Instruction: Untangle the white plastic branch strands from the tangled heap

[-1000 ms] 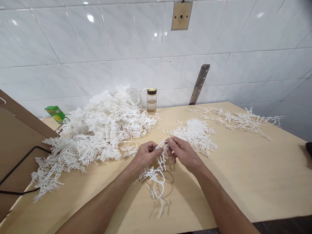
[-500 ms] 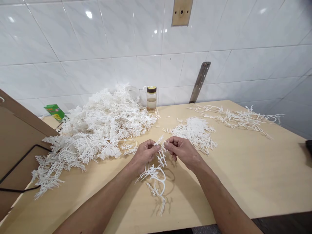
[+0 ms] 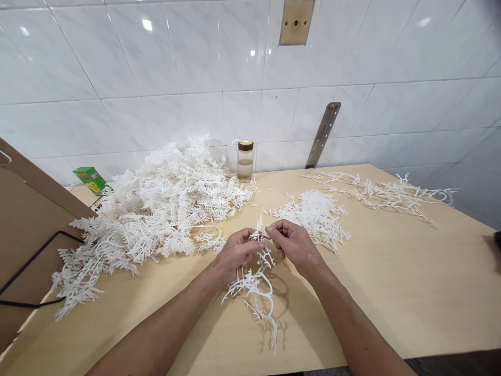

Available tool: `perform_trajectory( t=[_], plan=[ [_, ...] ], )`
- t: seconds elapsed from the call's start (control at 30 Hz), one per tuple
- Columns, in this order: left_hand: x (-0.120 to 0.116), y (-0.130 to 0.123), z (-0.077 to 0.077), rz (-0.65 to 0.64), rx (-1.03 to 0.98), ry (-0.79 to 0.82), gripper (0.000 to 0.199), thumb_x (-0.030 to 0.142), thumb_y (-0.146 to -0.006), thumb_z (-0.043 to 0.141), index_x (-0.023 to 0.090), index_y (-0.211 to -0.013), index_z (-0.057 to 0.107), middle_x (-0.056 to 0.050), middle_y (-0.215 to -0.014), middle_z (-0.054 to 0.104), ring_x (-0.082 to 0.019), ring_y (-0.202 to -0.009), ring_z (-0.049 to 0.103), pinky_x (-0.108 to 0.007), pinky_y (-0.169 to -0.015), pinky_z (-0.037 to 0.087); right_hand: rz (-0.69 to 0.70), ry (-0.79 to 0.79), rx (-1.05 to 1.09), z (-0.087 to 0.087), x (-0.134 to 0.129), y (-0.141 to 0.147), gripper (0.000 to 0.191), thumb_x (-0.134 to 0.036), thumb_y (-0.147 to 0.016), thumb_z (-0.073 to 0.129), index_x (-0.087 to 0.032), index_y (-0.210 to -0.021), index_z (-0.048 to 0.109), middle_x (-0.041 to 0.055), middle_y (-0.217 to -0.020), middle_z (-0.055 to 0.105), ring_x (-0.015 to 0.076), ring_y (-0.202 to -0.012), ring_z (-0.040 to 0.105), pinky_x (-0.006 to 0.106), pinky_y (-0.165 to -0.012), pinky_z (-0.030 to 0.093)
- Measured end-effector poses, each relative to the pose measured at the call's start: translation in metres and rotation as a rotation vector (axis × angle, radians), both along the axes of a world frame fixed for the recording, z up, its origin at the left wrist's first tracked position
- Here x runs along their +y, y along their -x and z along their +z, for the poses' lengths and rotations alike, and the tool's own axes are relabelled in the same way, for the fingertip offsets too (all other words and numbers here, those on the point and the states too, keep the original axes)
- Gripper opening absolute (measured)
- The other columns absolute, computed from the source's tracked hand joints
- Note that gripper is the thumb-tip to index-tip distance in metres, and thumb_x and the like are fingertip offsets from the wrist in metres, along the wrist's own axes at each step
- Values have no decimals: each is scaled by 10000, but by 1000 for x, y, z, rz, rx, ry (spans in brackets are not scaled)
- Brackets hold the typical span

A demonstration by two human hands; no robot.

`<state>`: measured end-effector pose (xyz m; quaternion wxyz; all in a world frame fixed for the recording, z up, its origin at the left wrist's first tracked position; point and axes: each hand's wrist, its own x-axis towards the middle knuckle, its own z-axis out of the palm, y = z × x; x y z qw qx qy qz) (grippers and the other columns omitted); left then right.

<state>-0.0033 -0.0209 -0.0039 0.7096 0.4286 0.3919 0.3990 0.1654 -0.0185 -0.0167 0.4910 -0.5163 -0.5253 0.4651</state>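
A white branched plastic sprig (image 3: 254, 284) hangs from my left hand (image 3: 238, 253), pinched between thumb and fingers, its curved stems dangling over the table. My right hand (image 3: 291, 243) is closed at the sprig's upper tip, thumb and index finger pinching a small part of it. Left of my hands lies a large heap of white feathery sprigs (image 3: 168, 193). Just beyond my right hand is a smaller pile of short white pieces (image 3: 313, 214). Bare white stems (image 3: 387, 193) lie at the back right.
A bottle with a dark lid (image 3: 245, 162) stands near the tiled wall. Behind the heap is a green box (image 3: 91, 179). A cardboard box (image 3: 35, 209) borders the left side. A metal bracket (image 3: 323, 136) leans on the wall over the wooden table (image 3: 410, 282).
The dangling stems have swung slightly to the right. My left thumb has shifted right along the sprig, and its tip stands more upright between my hands. The view has moved slightly.
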Motion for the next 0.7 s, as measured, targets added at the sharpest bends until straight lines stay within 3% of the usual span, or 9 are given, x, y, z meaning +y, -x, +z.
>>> perform_trajectory(
  t=[0.13,0.33,0.47,0.7],
  plan=[
    [0,-3,-4,87,14,-26,419,408,-598,850,148,-800,590,10,-640,591,-85,-510,518,-199,-475,367,23,4,16,-1,-1,3,394,-562,-740,728,-189,-766,605,-41,-541,502,91,-421,418,237,-387,351],
    [8,2,-11,135,-23,61,419,529,-701,758,154,-709,570,64,-477,435,-38,-349,310,-193,-347,208,143,-6,58,1,-6,5,361,-536,-786,704,-188,-810,611,-39,-584,521,81,-434,422,224,-386,360],
    [10,3,-10,171,-40,61,419,518,-680,780,156,-729,573,69,-501,444,-29,-348,311,-182,-340,203,125,16,41,-3,-6,5,352,-531,-792,701,-191,-809,610,-46,-557,502,93,-442,439,223,-381,375],
    [11,8,-5,86,-6,61,438,483,-616,833,132,-687,583,21,-556,527,-81,-447,482,-215,-430,407,96,60,69,-2,-6,8,343,-512,-776,723,-189,-803,609,-49,-551,500,88,-440,434,214,-376,370]
  ],
)
